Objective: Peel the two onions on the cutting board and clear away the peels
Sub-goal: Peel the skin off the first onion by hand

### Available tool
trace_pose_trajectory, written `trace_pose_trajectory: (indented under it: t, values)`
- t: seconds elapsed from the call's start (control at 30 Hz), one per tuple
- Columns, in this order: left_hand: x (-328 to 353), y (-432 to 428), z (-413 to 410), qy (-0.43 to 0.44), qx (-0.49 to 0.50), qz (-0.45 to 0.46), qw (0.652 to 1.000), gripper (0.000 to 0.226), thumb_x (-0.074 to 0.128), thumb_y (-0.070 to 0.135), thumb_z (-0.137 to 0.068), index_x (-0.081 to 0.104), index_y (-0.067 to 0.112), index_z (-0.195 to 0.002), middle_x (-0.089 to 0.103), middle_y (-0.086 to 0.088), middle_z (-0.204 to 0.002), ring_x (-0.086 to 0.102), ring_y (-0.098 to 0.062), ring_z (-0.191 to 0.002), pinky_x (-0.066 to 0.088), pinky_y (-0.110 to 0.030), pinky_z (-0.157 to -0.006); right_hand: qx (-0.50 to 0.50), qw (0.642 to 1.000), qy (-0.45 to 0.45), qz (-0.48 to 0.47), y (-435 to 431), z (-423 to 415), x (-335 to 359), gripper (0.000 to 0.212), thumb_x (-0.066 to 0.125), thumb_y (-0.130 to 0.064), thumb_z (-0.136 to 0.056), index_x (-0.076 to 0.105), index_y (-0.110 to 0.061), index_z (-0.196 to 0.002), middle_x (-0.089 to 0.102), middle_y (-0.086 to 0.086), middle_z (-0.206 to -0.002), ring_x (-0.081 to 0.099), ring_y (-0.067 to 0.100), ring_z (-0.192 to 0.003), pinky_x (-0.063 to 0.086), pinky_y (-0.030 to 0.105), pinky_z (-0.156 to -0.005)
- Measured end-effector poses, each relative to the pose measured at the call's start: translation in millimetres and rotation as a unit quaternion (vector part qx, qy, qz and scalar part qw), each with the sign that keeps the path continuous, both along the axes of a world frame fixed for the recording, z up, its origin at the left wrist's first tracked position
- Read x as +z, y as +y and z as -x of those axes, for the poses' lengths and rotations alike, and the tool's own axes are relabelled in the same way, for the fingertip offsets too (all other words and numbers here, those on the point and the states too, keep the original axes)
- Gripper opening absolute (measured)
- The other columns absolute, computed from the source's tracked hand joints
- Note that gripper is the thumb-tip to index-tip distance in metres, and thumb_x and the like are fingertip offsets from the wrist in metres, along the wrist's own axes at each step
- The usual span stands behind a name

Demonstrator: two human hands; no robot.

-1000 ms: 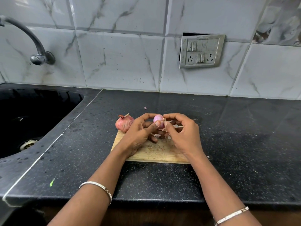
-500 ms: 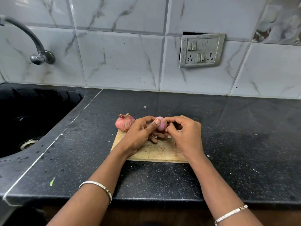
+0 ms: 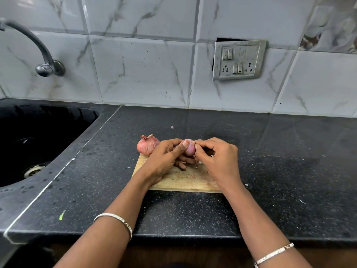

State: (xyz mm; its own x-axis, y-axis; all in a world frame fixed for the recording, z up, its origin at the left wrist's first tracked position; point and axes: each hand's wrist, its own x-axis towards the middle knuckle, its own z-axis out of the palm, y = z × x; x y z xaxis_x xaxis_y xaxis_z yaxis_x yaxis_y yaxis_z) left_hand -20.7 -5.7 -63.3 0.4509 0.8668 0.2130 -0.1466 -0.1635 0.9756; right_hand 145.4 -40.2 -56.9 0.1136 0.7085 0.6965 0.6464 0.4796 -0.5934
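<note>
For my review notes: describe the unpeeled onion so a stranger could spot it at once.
On the black counter right of the sink lies a wooden board. The unpeeled onion sits at its far left corner, beside the left hand. Unlike the smooth held onion, it wears dry reddish skin.

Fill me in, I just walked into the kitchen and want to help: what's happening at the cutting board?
A person is peeling onions over the wooden cutting board. The left hand holds a small, mostly peeled onion while the right hand pinches at its top. The unpeeled onion sits at the board's far left corner. Peel scraps lie under the hands, not yet cleared.
</note>
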Motion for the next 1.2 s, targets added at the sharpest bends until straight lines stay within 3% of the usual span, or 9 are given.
trace_pose_trajectory:
  t: [0.07,0.2,0.47,0.53,0.67,0.83,1.0,1.2]
  values:
    - [0.5,-0.8,0.0,0.006,-0.008,-0.004,1.0,0.042,0.05,0.032,-0.103,0.065,-0.002,-0.122,0.076,-0.024,-0.102,0.076,-0.034,-0.091,0.057,-0.023,-0.06,-0.011,0.999,-0.03,-0.02,0.6,0.8,-1.9,0.012,0.074,-0.025,-0.087,0.082,-0.017,-0.091,0.072,-0.004,-0.076,0.067,0.009,-0.067,0.056,0.037,-0.062]
    - [1.6,-2.0,-0.1,0.014,-0.011,-0.008,1.0,0.046,0.051,0.038,-0.1,0.068,-0.001,-0.118,0.076,-0.023,-0.098,0.077,-0.028,-0.085,0.057,-0.022,-0.059,-0.044,0.992,-0.1,-0.058,0.0,3.3,-3.7,0.035,0.058,-0.041,-0.092,0.08,-0.014,-0.085,0.069,0.0,-0.072,0.064,0.016,-0.062,0.054,0.04,-0.055]
    - [4.6,-6.4,-0.5,0.019,0.0,-0.001,1.0,0.039,0.049,0.036,-0.104,0.074,0.006,-0.104,0.077,-0.021,-0.093,0.077,-0.026,-0.081,0.057,-0.022,-0.058,-0.124,0.961,-0.212,-0.128,4.0,7.2,-7.4,0.03,0.06,-0.03,-0.094,0.069,-0.011,-0.072,0.06,0.002,-0.064,0.055,0.019,-0.051,0.046,0.032,-0.045]
    - [5.4,-6.9,-0.2,0.022,-0.001,-0.001,1.0,0.04,0.047,0.035,-0.106,0.073,0.006,-0.106,0.077,-0.021,-0.095,0.077,-0.029,-0.084,0.058,-0.023,-0.059,-0.121,0.965,-0.2,-0.116,3.0,5.6,-6.4,0.026,0.061,-0.027,-0.092,0.07,-0.011,-0.074,0.062,0.001,-0.065,0.056,0.019,-0.052,0.047,0.032,-0.046]
    - [6.1,-7.5,-0.2,0.006,-0.011,0.005,1.0,0.039,0.045,0.032,-0.107,0.071,0.004,-0.112,0.077,-0.02,-0.097,0.077,-0.032,-0.089,0.058,-0.023,-0.06,-0.057,0.996,-0.057,-0.038,1.4,0.6,-1.7,0.008,0.071,-0.013,-0.086,0.078,-0.015,-0.084,0.073,-0.005,-0.077,0.064,0.009,-0.067,0.056,0.034,-0.064]
    - [4.7,-4.2,0.2,-0.02,-0.013,0.009,1.0,0.036,0.046,0.029,-0.107,0.07,0.003,-0.114,0.077,-0.019,-0.101,0.077,-0.028,-0.089,0.059,-0.023,-0.059,-0.027,0.999,-0.002,0.043,-0.5,3.3,1.0,0.031,0.067,-0.007,-0.085,0.076,-0.017,-0.114,0.076,-0.005,-0.103,0.069,0.003,-0.09,0.056,0.024,-0.086]
    - [2.7,-1.5,0.7,-0.029,-0.009,0.002,1.0,0.031,0.05,0.027,-0.106,0.07,0.003,-0.112,0.075,-0.021,-0.105,0.075,-0.03,-0.093,0.058,-0.024,-0.06,0.009,0.999,0.028,0.024,-5.3,3.9,5.5,0.018,0.075,-0.028,-0.09,0.08,-0.024,-0.106,0.076,-0.013,-0.099,0.07,-0.002,-0.091,0.058,0.026,-0.083]
    - [-0.1,0.2,1.6,-0.012,-0.008,-0.019,1.0,0.032,0.052,0.023,-0.105,0.066,0.003,-0.127,0.074,-0.022,-0.11,0.073,-0.038,-0.102,0.058,-0.023,-0.062,-0.002,1.0,-0.014,-0.022,-5.9,0.3,4.8,0.011,0.077,-0.024,-0.089,0.082,-0.02,-0.098,0.076,-0.01,-0.084,0.069,0.002,-0.076,0.058,0.028,-0.069]
